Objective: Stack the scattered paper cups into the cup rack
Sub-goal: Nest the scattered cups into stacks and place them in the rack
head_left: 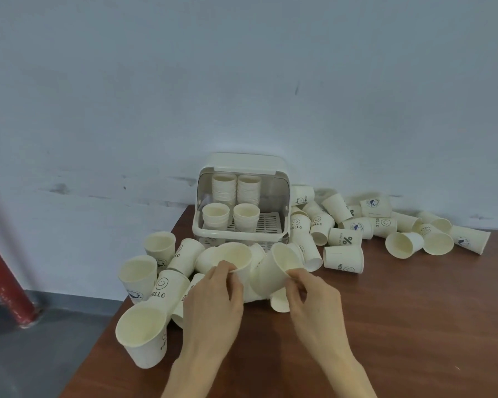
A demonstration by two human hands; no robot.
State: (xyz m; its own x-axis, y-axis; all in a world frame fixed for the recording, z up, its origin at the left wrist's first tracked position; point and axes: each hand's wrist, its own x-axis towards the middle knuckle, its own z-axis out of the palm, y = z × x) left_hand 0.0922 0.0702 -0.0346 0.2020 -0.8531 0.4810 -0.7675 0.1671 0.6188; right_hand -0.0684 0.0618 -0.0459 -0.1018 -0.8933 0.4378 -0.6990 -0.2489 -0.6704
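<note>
Meanwhile loose cups (344, 258) crowd table (414, 326) beside cup rack (240, 202).

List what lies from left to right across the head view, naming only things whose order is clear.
Red metal post → upright white paper cup at the table's near-left corner → left hand → right hand → white paper cup with a percent sign → white paper cup lying at the far right.
</note>
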